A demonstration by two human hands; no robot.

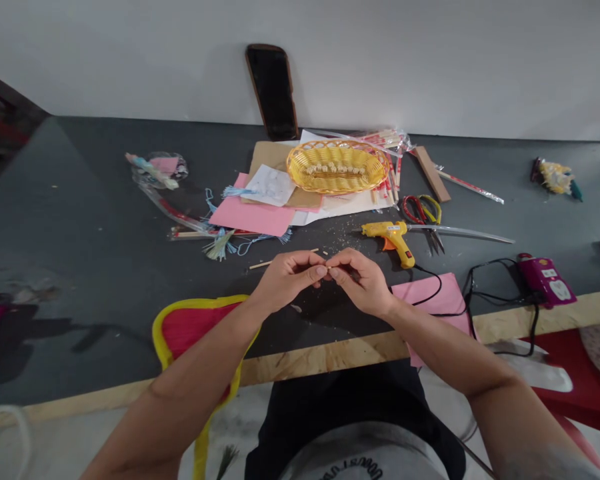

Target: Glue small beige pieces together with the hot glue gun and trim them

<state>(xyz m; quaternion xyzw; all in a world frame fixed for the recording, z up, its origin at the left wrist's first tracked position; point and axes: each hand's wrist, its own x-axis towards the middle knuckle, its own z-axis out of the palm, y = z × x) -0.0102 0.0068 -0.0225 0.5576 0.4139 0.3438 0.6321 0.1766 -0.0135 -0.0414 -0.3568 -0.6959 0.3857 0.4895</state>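
Observation:
My left hand (pixel 300 273) and my right hand (pixel 356 277) meet above the dark table, both closed with thumbs and fingers pinched together. Between the fingertips shows a small pale stick piece (pixel 329 268), mostly hidden by the fingers. Behind my left hand lies a thin wooden stick (pixel 260 265), its middle covered by that hand. A short cut bit (pixel 325 253) rests just beyond the fingertips, among pale crumbs. To the right of my right hand is a yellow glue gun (pixel 391 233) with a clear glue stick in its back.
A yellow woven basket (pixel 337 189) holding small pale pieces sits on papers. Near it are scissors (pixel 423 212), a wooden block (pixel 433 175), pink paper (pixel 253 215) and blue tassels (pixel 220 245). A phone (pixel 274 93) leans on the wall. A purple box (pixel 547 283) with black cords stands right.

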